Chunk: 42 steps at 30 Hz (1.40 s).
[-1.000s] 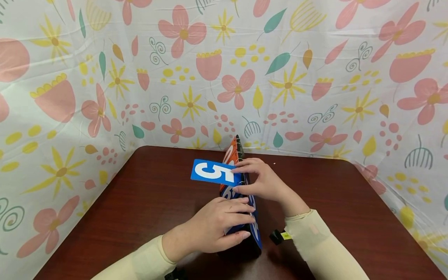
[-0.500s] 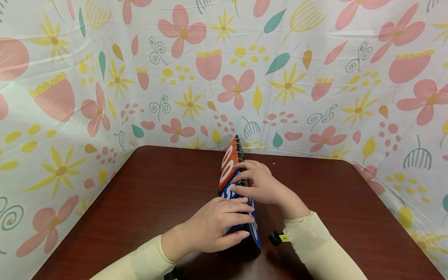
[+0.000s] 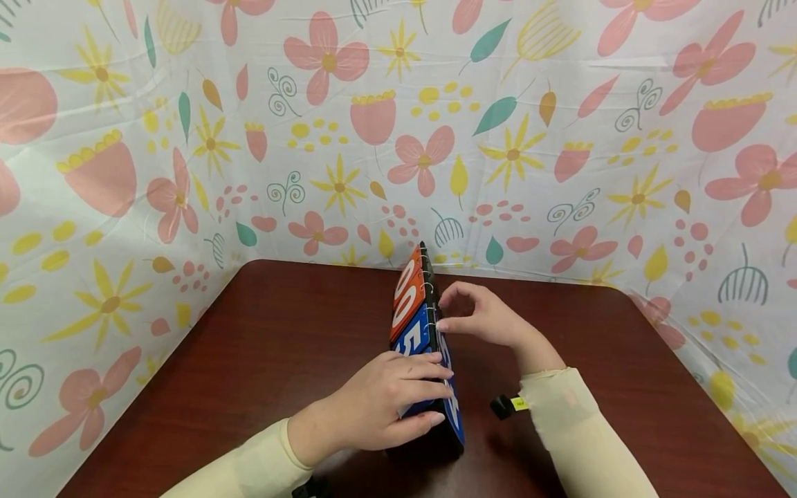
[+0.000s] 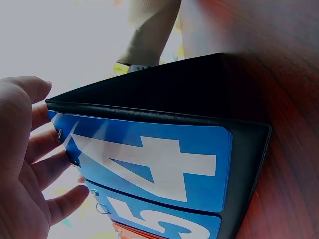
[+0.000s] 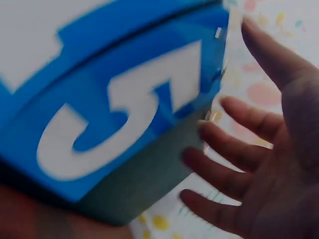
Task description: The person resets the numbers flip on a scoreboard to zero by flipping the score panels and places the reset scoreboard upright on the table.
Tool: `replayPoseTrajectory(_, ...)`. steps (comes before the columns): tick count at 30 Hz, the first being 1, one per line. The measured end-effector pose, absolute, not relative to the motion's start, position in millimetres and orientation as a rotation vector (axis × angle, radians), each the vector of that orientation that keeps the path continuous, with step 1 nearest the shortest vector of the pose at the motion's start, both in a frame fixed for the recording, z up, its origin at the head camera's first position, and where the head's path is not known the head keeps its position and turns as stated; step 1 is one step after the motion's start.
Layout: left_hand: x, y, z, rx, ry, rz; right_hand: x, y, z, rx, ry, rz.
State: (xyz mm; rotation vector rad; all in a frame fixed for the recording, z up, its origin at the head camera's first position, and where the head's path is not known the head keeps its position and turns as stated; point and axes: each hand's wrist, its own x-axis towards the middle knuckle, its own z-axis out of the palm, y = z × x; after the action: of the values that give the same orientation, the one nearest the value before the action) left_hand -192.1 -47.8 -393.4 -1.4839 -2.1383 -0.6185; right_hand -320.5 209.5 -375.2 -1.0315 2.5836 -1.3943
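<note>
A black tent-shaped flip scoreboard [image 4: 251, 149] stands on the table, its ring-bound number cards hanging from the top ridge. On its left face, in the head view, lie orange cards with zeros [image 3: 407, 294] and a blue card with a white 5 [image 3: 414, 337]. My left hand [image 3: 380, 395] rests across the near end of the ridge, fingers extended, partly covering the blue cards. The left wrist view shows a blue 4 card [image 4: 164, 164]. My right hand [image 3: 486, 317] is at the right side of the ridge, fingers loosely bent. A blue 5 card [image 5: 144, 99] faces it.
The scoreboard stands on a dark red-brown table [image 3: 292, 311]. Behind and on both sides hangs a white flower-print curtain [image 3: 560, 200]. A black wrist device with a yellow label [image 3: 507, 406] sits by the right sleeve.
The blue 5 card stuck out leftward from the ridge under my right hand; now it lies against the left face. My right hand has withdrawn to the ridge's right side. My left hand stays put.
</note>
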Motion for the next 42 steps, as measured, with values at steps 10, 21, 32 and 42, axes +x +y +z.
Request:
replayPoseTrajectory(10,-192,-48,-394,-1.482,-2.14,-0.62,-337,216,-395,-0.979,2.327,-1.346)
replayPoseTrajectory(21,-190,-49,-392,-1.482,-2.21,-0.726,-344,226,-399,-0.948,2.382,-1.389)
replayPoseTrajectory(32,-190,-49,-393,-1.489,-2.22,-0.744,-340,228,-390,-0.992,2.378,-1.323)
replayPoseTrajectory(42,-189,-49,-391,-1.482,-2.246,-0.756,-336,230,-381,-1.026,2.464,-1.213)
